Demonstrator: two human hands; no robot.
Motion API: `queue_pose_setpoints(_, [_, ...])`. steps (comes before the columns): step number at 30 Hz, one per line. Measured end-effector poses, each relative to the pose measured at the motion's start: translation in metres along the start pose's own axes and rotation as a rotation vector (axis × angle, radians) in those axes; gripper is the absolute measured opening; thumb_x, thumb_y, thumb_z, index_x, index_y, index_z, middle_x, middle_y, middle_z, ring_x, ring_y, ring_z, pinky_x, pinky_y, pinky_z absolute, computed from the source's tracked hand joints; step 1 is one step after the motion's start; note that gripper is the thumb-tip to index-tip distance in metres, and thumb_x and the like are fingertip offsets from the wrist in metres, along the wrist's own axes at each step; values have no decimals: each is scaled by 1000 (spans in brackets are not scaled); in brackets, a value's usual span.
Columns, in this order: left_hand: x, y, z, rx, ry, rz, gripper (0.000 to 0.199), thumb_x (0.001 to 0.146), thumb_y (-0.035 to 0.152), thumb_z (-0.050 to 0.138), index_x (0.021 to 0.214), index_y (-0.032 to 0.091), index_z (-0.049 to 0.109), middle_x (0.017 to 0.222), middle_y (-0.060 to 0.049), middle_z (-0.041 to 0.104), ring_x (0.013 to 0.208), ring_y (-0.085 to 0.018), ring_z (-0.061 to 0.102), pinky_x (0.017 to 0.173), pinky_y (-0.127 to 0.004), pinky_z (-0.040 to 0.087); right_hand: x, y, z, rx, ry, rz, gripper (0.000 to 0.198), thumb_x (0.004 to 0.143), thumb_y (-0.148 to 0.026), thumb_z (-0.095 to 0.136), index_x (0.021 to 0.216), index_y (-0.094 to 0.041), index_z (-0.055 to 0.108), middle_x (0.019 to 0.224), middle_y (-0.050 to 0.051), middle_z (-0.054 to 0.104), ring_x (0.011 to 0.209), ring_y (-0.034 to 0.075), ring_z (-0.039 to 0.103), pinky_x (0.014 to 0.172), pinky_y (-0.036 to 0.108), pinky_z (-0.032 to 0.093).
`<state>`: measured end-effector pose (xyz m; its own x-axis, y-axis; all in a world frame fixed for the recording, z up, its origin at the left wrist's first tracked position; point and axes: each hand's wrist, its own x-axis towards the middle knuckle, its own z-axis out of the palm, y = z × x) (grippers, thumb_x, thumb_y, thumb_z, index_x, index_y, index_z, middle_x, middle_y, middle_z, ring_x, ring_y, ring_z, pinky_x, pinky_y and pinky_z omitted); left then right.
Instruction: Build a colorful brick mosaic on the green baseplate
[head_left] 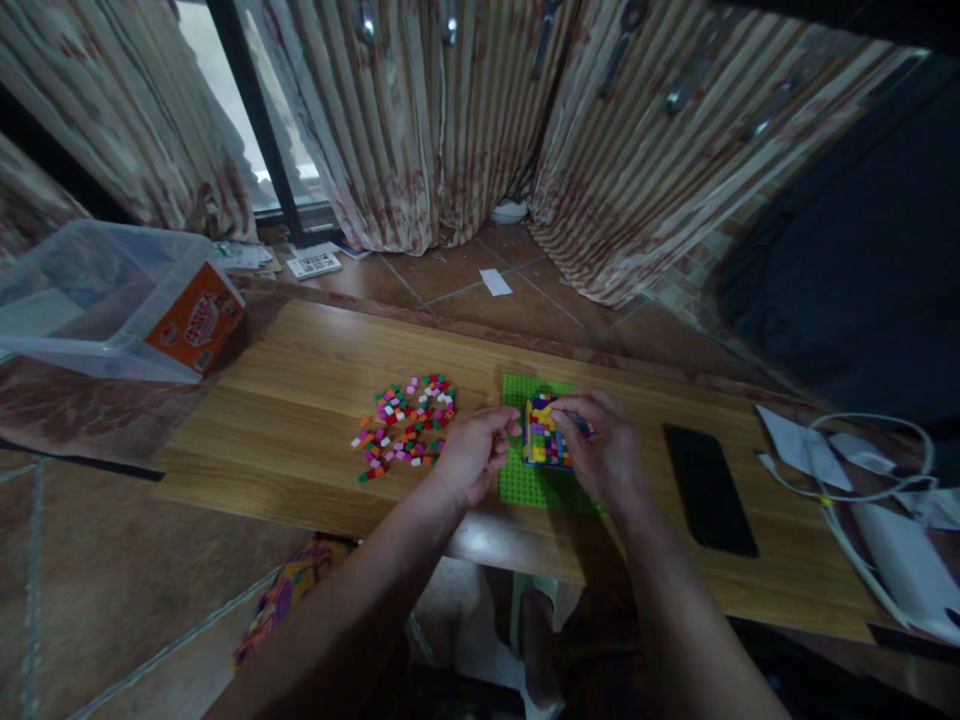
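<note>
A green studded baseplate (517,490) lies on the wooden table, bearing a block of toy building bricks (541,440) in yellow, purple, blue and red. Over the right part of this block is my right hand (609,452), its thumb and fingers drawn together beside the yellow bricks near the top. Whatever may be between those fingertips is too small to make out. My left hand (474,455) hovers by the baseplate's left edge with curled fingers, and its fingertips are close to the block. Any small piece in it is hidden. Loose small bricks (411,420) in several colours lie scattered left of my left hand.
The wooden table (300,400) is long and narrow. A black phone (709,490) lies right of the baseplate, with a white cable (847,525) and papers beyond it. A clear plastic bin (112,300) with an orange label stands at the far left. Curtains (390,130) hang behind.
</note>
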<state>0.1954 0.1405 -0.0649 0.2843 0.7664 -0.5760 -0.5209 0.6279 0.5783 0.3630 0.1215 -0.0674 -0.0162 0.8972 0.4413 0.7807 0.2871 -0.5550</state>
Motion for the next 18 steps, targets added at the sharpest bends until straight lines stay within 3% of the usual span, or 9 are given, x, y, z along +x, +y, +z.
queue_pose_setpoints(3, [0,-5,2,59,-32,35,5,77,10,58,78,9,63,60,2,53,38,0,30,37,-16,12,-1,1,5,-15,-49,-18,18,90,-33,56,85,-24,71,100,6,65,99,24,58,90,42,46])
queue_pose_setpoints(10, [14,-16,8,97,-21,92,7,77,10,61,70,11,58,55,4,51,36,0,29,37,-18,13,-2,0,11,-90,-79,-39,15,89,-29,57,86,-23,71,107,7,64,105,26,56,93,45,45])
queue_pose_setpoints(18, [25,-23,10,167,-25,130,10,73,10,64,67,13,57,46,8,43,34,-1,28,38,-19,16,-2,-4,13,-24,-29,83,15,86,-26,57,82,-22,70,105,8,64,103,25,58,93,44,45])
